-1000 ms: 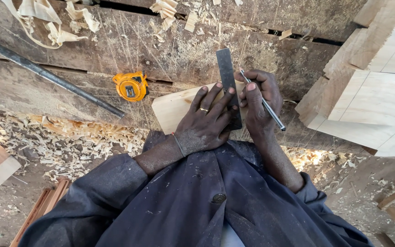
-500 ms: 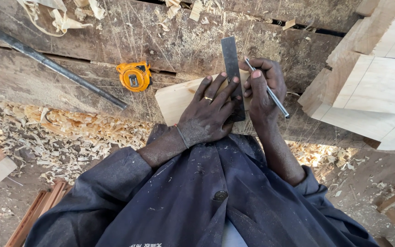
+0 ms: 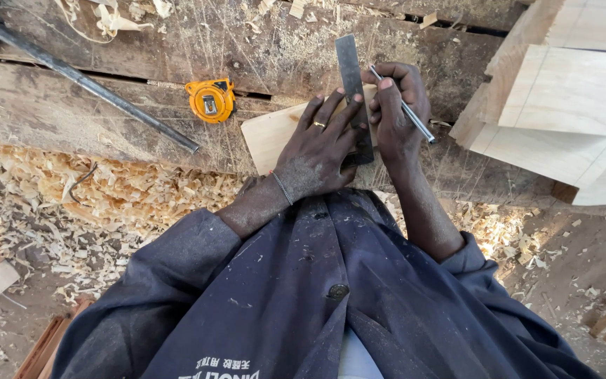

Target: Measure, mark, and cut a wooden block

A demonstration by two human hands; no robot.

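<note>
You marked a small board on a rough wooden surface.

Shavings (image 3: 92, 196) littered the floor below the scarred surface (image 3: 106, 119). Your left hand (image 3: 320, 151) reached forward, fingers spread flat, pressing a metal square (image 3: 352, 77) onto the pale board (image 3: 271, 133). Your right hand (image 3: 398, 112), just beside it, had fingers pinched on a pencil (image 3: 415, 119) against the blade. Farther off lay a yellow tape measure (image 3: 210, 100), a dark metal bar (image 3: 99, 91) and stacked planks (image 3: 569, 91).
</note>
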